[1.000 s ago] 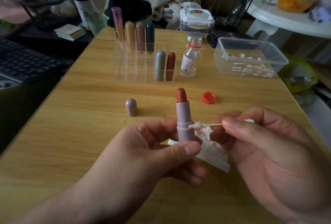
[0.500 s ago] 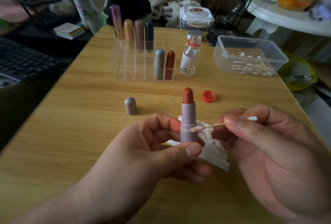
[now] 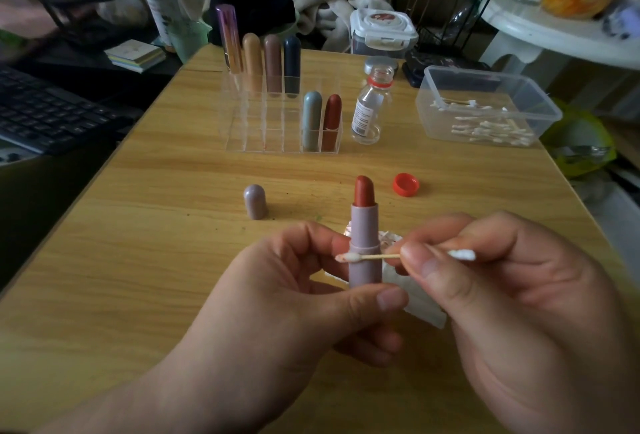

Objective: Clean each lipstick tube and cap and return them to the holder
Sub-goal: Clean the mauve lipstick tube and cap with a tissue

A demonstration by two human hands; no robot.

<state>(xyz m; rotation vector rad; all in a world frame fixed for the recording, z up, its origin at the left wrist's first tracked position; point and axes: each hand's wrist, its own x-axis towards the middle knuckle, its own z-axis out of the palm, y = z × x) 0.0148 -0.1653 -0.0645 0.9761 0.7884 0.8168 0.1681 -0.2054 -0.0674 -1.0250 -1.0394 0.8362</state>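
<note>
Lipstick tube [image 3: 365,253] upright above the tabletop [image 3: 138,243], pinched low on its mauve base by left hand [image 3: 304,298], thumb in front, fingers behind; red bullet wound out and bare at top

Right hand [image 3: 519,312] pinching cotton swab [image 3: 377,256] mid-stick between thumb and forefinger; pink-stained tip lying across the tube just under the collar groove, clean tip poking out past the knuckles

Handling, as judged: small plastic tube, light and stiff, smooth enough to twist in the fingers; soft waxy bullet sure to smear or snap if touched, so best held at base only, well below collar. Swab stick thin, likely to bend under hard pressure

Matching cap [image 3: 255,202] standing alone on tabletop, left of the tube, well apart. Clear holder [image 3: 263,135] further back with six capped sticks in it, several slots free. Open glass bottle [image 3: 370,107] just beside holder, its red lid [image 3: 406,184] lying nearer. Box of swabs [image 3: 485,107] to the right. Crumpled tissue [image 3: 422,305] under the hands

Against half a second earlier: swab tip now reaching across the front of the tube to its left edge, previously touching only the right side at the groove; tube sitting a shade lower in the grip; cap, holder, bottle unmoved
</note>
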